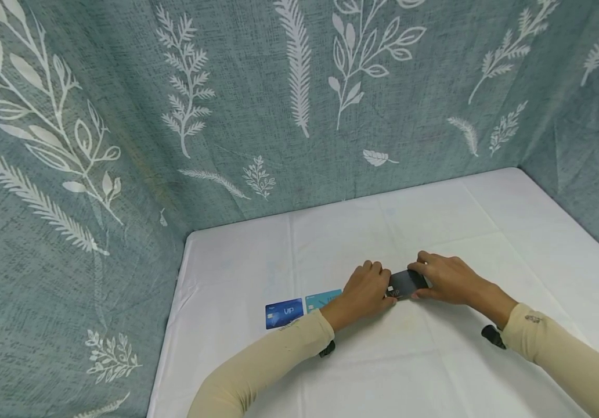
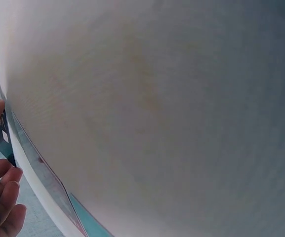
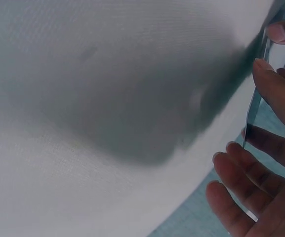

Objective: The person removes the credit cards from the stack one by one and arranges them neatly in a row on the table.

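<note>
A black card [image 1: 407,284] with a chip and "VIP" lettering is held between both hands, face up, above the white tabletop in the head view. The left hand [image 1: 366,289] pinches its left end, thumb at the near corner. At the right end, the right hand [image 1: 448,280] grips it between thumb and index finger; the card [image 3: 253,106] appears nearly edge-on in the right wrist view. A blue "VIP" card [image 1: 284,314] lies to the left. Beside that is a teal card [image 1: 323,298], partly covered by the left hand and wrist.
White cloth covers the table [image 1: 383,371], and patterned blue-green curtains [image 1: 257,104] hang behind and at both sides. Small black devices [image 1: 493,335] sit under the wrists. In the left wrist view a greyish flat strip [image 2: 43,163] lies near a teal corner [image 2: 89,218].
</note>
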`<state>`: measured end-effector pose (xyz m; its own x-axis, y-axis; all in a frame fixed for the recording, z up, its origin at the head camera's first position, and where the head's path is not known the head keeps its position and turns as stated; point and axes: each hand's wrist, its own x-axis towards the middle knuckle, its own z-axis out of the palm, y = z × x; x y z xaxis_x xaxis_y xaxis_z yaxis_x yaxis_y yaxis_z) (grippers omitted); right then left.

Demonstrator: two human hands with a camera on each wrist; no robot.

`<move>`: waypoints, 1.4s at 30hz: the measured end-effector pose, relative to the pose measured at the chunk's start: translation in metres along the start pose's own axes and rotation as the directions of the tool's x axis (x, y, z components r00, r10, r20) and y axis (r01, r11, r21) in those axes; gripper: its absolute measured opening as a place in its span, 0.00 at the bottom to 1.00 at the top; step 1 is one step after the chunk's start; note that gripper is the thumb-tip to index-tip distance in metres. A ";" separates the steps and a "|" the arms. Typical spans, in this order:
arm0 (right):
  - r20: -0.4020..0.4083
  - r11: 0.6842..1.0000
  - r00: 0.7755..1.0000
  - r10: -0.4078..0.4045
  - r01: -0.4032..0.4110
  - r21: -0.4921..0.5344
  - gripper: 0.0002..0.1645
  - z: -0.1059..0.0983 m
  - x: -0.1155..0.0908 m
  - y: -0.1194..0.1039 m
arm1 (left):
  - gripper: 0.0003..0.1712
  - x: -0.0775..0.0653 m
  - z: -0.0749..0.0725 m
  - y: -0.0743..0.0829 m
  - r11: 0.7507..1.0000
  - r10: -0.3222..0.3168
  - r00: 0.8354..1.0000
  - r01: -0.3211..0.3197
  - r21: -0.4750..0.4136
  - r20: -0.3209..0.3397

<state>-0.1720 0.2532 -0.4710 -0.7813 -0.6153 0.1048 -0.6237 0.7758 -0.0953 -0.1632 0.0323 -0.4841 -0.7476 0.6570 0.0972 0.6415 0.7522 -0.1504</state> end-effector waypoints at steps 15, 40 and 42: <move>-0.006 1.000 1.000 -0.001 0.001 0.005 0.35 0.005 -0.001 0.002 | 0.31 0.004 0.002 0.002 1.000 -0.012 0.999 0.011 0.015 0.040; -0.042 0.999 0.999 -0.002 0.004 0.045 0.33 0.016 -0.002 0.006 | 0.27 0.005 0.004 0.001 1.000 0.015 0.999 -0.015 -0.010 0.033; -0.042 0.999 0.999 0.001 0.001 0.044 0.31 0.016 -0.002 0.006 | 0.27 0.005 0.004 0.001 1.000 0.012 0.999 -0.011 -0.017 0.036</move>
<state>-0.1738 0.2567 -0.4876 -0.7804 -0.6079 0.1464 -0.6246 0.7685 -0.1389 -0.1672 0.0365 -0.4878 -0.7456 0.6637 0.0601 0.6528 0.7455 -0.1348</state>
